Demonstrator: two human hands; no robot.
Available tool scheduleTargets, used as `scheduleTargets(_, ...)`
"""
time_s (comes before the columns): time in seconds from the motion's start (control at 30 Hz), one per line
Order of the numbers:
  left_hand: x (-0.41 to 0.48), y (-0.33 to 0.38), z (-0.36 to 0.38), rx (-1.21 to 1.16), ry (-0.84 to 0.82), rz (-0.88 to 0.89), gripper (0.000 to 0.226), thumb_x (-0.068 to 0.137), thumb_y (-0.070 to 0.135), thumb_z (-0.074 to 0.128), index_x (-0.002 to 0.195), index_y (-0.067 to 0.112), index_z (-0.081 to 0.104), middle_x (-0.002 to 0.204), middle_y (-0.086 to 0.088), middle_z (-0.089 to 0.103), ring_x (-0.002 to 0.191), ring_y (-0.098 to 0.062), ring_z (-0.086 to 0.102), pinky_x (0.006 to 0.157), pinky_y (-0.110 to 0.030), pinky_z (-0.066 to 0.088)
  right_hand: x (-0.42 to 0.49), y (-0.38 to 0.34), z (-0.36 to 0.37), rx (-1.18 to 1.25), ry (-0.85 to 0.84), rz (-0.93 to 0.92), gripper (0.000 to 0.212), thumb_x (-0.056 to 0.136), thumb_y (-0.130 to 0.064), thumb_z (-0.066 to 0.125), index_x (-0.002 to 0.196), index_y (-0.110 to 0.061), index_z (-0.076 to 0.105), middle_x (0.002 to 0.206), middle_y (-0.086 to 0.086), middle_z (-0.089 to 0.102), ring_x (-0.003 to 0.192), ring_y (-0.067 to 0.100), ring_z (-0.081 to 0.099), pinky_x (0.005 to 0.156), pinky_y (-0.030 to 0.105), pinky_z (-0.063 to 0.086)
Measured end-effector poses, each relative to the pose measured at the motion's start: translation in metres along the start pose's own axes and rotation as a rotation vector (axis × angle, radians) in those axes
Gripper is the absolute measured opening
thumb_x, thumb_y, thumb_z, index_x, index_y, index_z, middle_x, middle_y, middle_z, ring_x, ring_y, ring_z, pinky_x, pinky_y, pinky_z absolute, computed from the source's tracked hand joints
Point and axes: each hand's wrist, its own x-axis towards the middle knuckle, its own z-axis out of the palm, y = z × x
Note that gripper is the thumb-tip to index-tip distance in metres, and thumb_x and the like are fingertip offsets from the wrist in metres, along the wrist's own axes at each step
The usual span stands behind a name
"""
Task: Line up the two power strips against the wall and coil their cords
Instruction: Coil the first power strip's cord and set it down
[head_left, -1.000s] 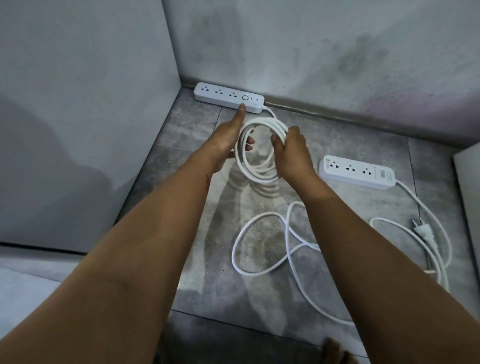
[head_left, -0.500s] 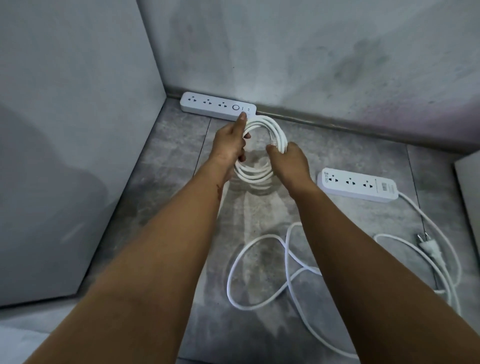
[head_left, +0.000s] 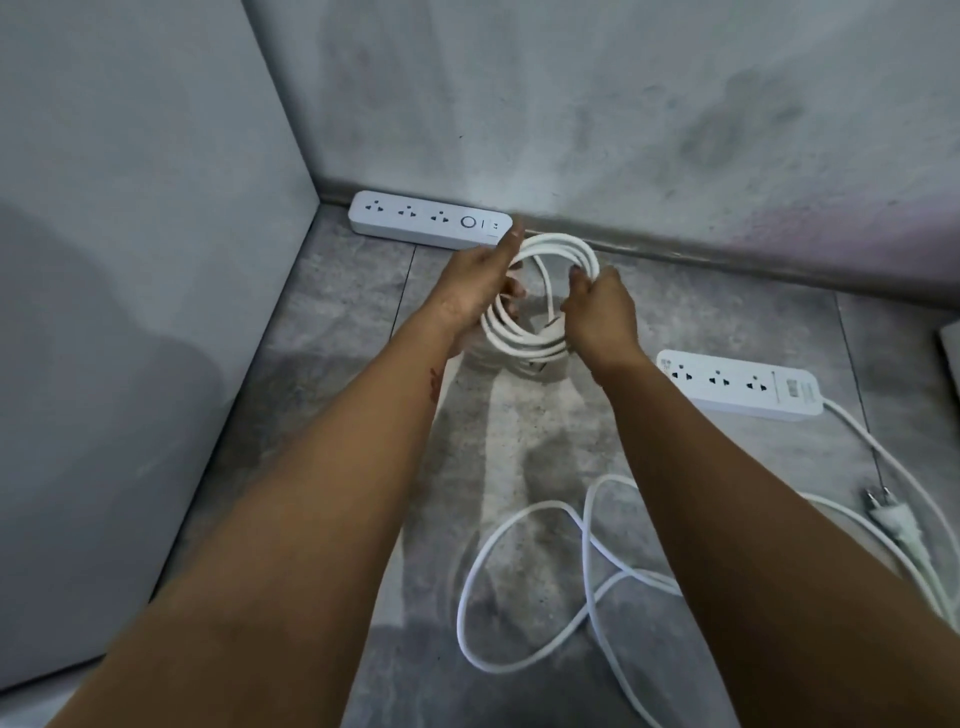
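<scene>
One white power strip (head_left: 421, 224) lies flat against the back wall near the left corner. Its white cord is wound into a coil (head_left: 550, 301) just in front of it, held up between both hands. My left hand (head_left: 475, 291) grips the coil's left side, with a finger stretched toward the strip's end. My right hand (head_left: 602, 317) grips the right side. A second white power strip (head_left: 737, 384) lies on the floor to the right, away from the wall. Its loose cord (head_left: 519, 587) sprawls in loops across the tiles, ending in a plug (head_left: 530, 519) at the far right.
A grey side wall (head_left: 130, 260) closes the left, meeting the stained back wall (head_left: 623, 130) at a corner. Grey floor tiles (head_left: 343, 322) spread between them. Another grey panel edge (head_left: 950, 353) shows at the far right.
Both hands have kept hold of the coil and shifted it slightly closer to the wall strip. The view has drifted, so the corner sits more to the left.
</scene>
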Motion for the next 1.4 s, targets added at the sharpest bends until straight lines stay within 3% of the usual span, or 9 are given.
scheduleTargets(0.23, 0.013, -0.006, 0.011, -0.071, 0.143, -0.043, 0.045, 0.093, 0.052, 0.055, 0.085, 0.008, 0.059, 0.061, 0.001, 0.047, 0.047, -0.013, 0.042, 0.056, -0.030, 0.045, 0.011, 0.008, 0.011, 0.189, -0.130, 0.264, 0.024, 0.096, -0.025, 0.045, 0.099, -0.004, 0.057, 0.100, 0.020, 0.069, 0.089, 0.035, 0.068, 0.082, 0.048, 0.057)
scheduleTargets(0.47, 0.026, -0.002, 0.010, 0.075, 0.017, 0.053, 0.052, 0.093, 0.050, 0.058, 0.098, -0.001, 0.067, 0.062, -0.005, 0.040, 0.043, -0.011, 0.031, 0.046, -0.021, 0.033, 0.019, -0.003, -0.009, -0.088, -0.111, -0.106, 0.035, 0.090, -0.025, 0.058, 0.122, -0.018, 0.047, 0.091, 0.002, 0.063, 0.069, 0.017, 0.062, 0.066, 0.031, 0.050)
scheduleTargets(0.6, 0.025, 0.003, 0.010, 0.014, -0.073, 0.014, 0.049, 0.095, 0.053, 0.052, 0.087, 0.006, 0.064, 0.051, 0.003, 0.029, 0.041, -0.011, 0.025, 0.048, -0.025, 0.030, 0.025, -0.010, -0.005, -0.217, -0.193, -0.202, 0.026, 0.099, -0.032, 0.049, 0.113, -0.010, 0.053, 0.088, 0.004, 0.061, 0.081, 0.029, 0.064, 0.077, 0.047, 0.055)
scheduleTargets(0.7, 0.028, 0.003, 0.002, -0.094, -0.153, -0.070, 0.064, 0.094, 0.066, 0.038, 0.090, 0.009, 0.065, 0.058, 0.000, 0.047, 0.047, -0.013, 0.041, 0.054, -0.028, 0.039, 0.027, -0.009, -0.005, -0.181, -0.209, -0.153, 0.027, 0.101, -0.031, 0.045, 0.112, -0.007, 0.050, 0.084, 0.005, 0.057, 0.081, 0.032, 0.064, 0.077, 0.053, 0.055)
scheduleTargets(0.8, 0.030, -0.005, -0.009, -0.173, -0.234, -0.122, 0.087, 0.093, 0.072, 0.016, 0.090, 0.007, 0.074, 0.082, -0.009, 0.069, 0.072, -0.020, 0.062, 0.079, -0.034, 0.049, 0.030, -0.004, -0.004, -0.069, -0.192, -0.080, 0.029, 0.101, -0.030, 0.044, 0.116, -0.006, 0.051, 0.084, 0.006, 0.056, 0.080, 0.033, 0.065, 0.077, 0.055, 0.056)
scheduleTargets(0.93, 0.031, -0.025, -0.018, -0.157, -0.314, -0.243, 0.102, 0.086, 0.080, 0.002, 0.103, 0.008, 0.073, 0.100, -0.010, 0.074, 0.100, -0.026, 0.064, 0.104, -0.040, 0.044, 0.040, 0.001, -0.003, 0.073, -0.158, 0.018, 0.029, 0.098, -0.031, 0.046, 0.115, -0.009, 0.055, 0.073, -0.001, 0.049, 0.072, 0.024, 0.056, 0.079, 0.054, 0.057)
scheduleTargets(1.1, 0.026, -0.037, -0.009, -0.237, -0.333, -0.265, 0.101, 0.086, 0.079, -0.001, 0.113, 0.011, 0.069, 0.113, -0.013, 0.071, 0.106, -0.025, 0.064, 0.102, -0.038, 0.046, 0.039, -0.001, -0.004, 0.277, -0.119, 0.176, 0.017, 0.100, -0.028, 0.045, 0.098, -0.014, 0.055, 0.065, 0.002, 0.044, 0.058, 0.016, 0.045, 0.059, 0.030, 0.041)
scheduleTargets(1.23, 0.033, -0.049, -0.011, -0.344, -0.274, -0.254, 0.105, 0.085, 0.081, 0.002, 0.126, 0.005, 0.063, 0.129, -0.020, 0.063, 0.121, -0.032, 0.057, 0.108, -0.040, 0.041, 0.038, -0.006, -0.005, 0.527, -0.136, 0.372, 0.024, 0.102, -0.022, 0.045, 0.080, -0.013, 0.047, 0.060, 0.006, 0.037, 0.049, 0.016, 0.038, 0.060, 0.032, 0.038)
scheduleTargets(1.4, 0.041, -0.060, -0.011, -0.646, -0.145, -0.220, 0.098, 0.085, 0.082, 0.017, 0.134, 0.005, 0.052, 0.133, -0.023, 0.058, 0.123, -0.042, 0.056, 0.107, -0.057, 0.040, 0.035, -0.012, -0.005, 0.776, -0.182, 0.558, 0.015, 0.104, -0.020, 0.043, 0.099, -0.008, 0.051, 0.064, 0.004, 0.031, 0.046, 0.013, 0.031, 0.052, 0.027, 0.046)
